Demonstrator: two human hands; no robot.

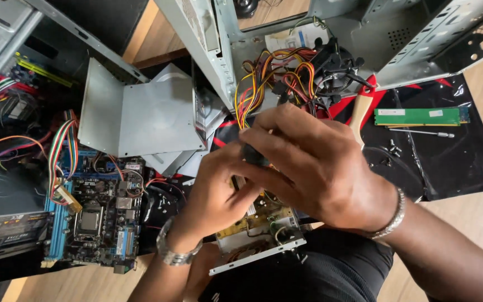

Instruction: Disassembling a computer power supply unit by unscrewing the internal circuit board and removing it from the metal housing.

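Both hands meet over an opened power supply [264, 232], whose yellowish circuit board sits in a metal frame on my lap. My right hand [320, 168], with a metal bracelet at the wrist, curls over a small dark object [252, 155] that looks like a tool handle. My left hand [216, 193], with a metal watch at the wrist, comes up from below and touches the same dark object. Most of that object is hidden by the fingers. A bundle of yellow, red and black wires [269, 75] runs up from the power supply behind my hands.
A blue motherboard [93, 218] lies at lower left beside an open computer case [6, 145]. Grey metal panels [135, 112] lie behind it. Another empty case [420, 39] stands top right. On a black and red mat [454, 162] are a green memory stick [420, 116], a thin screwdriver [420, 132], screws, a wooden-handled brush [359, 112] and a cooler fan [336, 72].
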